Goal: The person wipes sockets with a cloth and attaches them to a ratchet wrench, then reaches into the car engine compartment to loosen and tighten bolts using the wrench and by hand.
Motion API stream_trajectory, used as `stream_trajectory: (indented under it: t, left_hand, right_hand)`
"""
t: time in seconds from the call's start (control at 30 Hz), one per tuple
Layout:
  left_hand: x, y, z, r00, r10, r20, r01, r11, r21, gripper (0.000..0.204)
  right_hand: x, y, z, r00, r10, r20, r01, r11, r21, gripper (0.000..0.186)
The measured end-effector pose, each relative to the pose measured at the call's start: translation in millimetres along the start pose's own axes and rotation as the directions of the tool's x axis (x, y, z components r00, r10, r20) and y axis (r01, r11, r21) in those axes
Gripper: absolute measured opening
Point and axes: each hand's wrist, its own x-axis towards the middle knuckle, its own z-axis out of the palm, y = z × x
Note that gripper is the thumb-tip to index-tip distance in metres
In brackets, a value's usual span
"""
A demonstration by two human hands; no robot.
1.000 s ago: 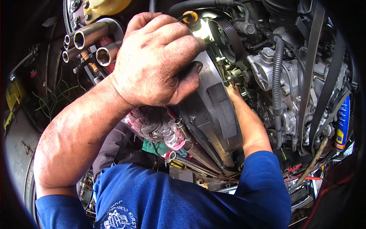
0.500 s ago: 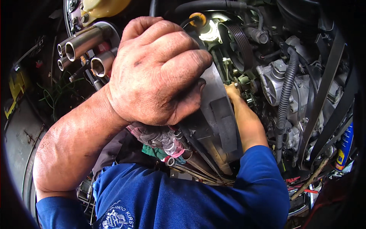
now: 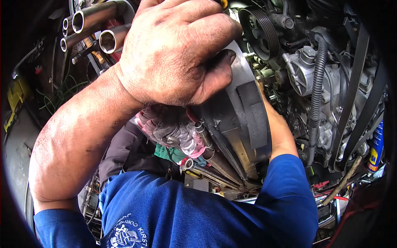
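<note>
While the left hand (image 3: 182,58) stays curled, the right hand (image 3: 262,91) hides deeper, grips unclear.

This was a workshop, the kind of place where people fix engines. A big engine (image 3: 304,76) sat out in the open on the right, with a black grooved wheel (image 3: 269,35) and a bendy ridged hose (image 3: 317,95). Shiny round sockets (image 3: 95,15) poked out at the upper left. Lower down were crumpled pink and grey rags (image 3: 169,130), a green cloth (image 3: 165,152) and long metal tools (image 3: 189,164). A blue can (image 3: 375,144) was at the far right.
</note>
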Motion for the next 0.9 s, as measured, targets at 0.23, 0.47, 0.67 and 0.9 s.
stream_trajectory:
  t: [0.23,0.47,0.67,0.9]
  left_hand:
    - [1,-2,3,1.000,0.028,-0.004,-0.028,0.999,0.020,0.032]
    - [21,13,-17,0.955,0.006,0.296,-0.055,0.986,0.157,0.038]
    - [22,10,-22,0.932,-0.023,0.363,-0.024,0.992,0.125,0.041]
    - [15,9,-22,0.930,-0.087,0.356,0.053,0.993,0.106,0.042]
  right_hand:
    - [-2,23,5,0.967,-0.077,-0.241,0.111,0.985,0.133,0.082]
    - [2,8,-2,0.999,0.007,0.040,-0.019,0.950,0.311,0.087]
    - [36,9,10,0.995,0.078,0.058,-0.091,0.960,0.265,0.087]
    - [60,8,22,0.987,-0.149,0.051,0.080,0.755,0.651,0.053]
